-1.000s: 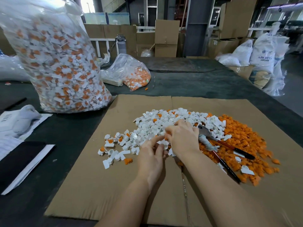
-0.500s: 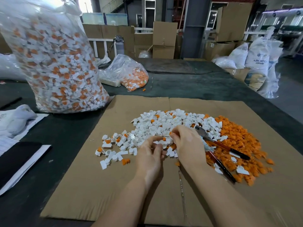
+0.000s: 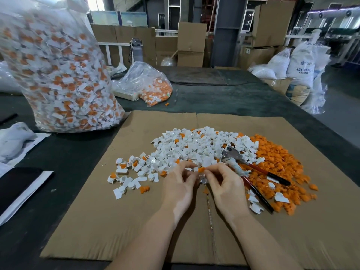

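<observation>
Big clear bag [image 3: 64,75], upper left, standing upright on the table [image 3: 214,98]: stuffed with mixed white and orange plastic pieces. Small clear bag [image 3: 144,82], upper centre, slumped, with orange pieces bunched in its lower right corner and one stray orange bit on the table just beside it. Pale sacks [image 3: 300,61] far right off the table, contents not clear. Boxes [image 3: 191,43] behind, closed.

Cardboard sheet [image 3: 97,221] covers the table in the lower half of the frame. White pile [image 3: 194,149] at centre with a few orange bits mixed in; orange pile [image 3: 282,166] touching it on the right. Pliers [image 3: 233,154] lie across the seam of the two piles, handles running toward lower right, just beside the right hand [image 3: 226,186].

Orange piece [image 3: 201,169] sits at frame centre, lifted at the near edge of the white pile. Right hand pinches it between thumb and forefinger, other fingers loosely curled. Left hand [image 3: 179,184] is curled too, fingertips meeting the same piece from the left; the exact contact is partly hidden.

Bottle [image 3: 137,49] behind the small bag. Black pad [image 3: 15,184] on papers at lower left, white cloth [image 3: 13,139] above it.
</observation>
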Demonstrator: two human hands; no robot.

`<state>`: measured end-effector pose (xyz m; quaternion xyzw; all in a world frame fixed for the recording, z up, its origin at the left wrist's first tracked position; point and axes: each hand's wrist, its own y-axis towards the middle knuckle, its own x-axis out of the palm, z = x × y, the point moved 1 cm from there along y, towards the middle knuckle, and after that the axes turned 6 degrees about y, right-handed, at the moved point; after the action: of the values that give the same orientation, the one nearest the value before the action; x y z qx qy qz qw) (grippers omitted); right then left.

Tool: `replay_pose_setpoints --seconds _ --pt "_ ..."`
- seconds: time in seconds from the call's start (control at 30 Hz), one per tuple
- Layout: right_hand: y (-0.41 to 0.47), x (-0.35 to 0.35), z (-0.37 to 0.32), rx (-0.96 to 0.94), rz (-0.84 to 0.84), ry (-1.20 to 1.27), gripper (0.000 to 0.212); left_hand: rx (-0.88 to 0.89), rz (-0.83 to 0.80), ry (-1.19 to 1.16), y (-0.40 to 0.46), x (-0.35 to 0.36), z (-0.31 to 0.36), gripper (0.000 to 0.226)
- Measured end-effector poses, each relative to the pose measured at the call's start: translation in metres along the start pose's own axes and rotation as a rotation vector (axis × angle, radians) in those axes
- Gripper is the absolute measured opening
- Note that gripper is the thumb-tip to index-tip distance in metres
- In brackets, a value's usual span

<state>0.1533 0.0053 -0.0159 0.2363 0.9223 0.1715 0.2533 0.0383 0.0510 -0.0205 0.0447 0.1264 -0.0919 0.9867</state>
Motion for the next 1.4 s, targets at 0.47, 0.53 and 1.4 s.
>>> replay_pose_setpoints --seconds 0.47,0.53,1.4 --pt "-0.0038 0.0015 -0.0013 -0.177 0.025 -0.315 0.024 0.011 -0.004 -0.041 -0.0025 -0.0017 0.0026 0.024" --pt "-0.0041 0.0015 -0.0006 -0.171 0.017 -0.310 0.024 0.018 0.000 -0.021 -0.0024 -0.0014 0.0018 0.025" --pt "-0.0054 0.0016 -0.0007 -0.086 -0.039 -0.299 0.028 0.052 -0.040 0.085 -0.0070 0.0013 0.0033 0.020"
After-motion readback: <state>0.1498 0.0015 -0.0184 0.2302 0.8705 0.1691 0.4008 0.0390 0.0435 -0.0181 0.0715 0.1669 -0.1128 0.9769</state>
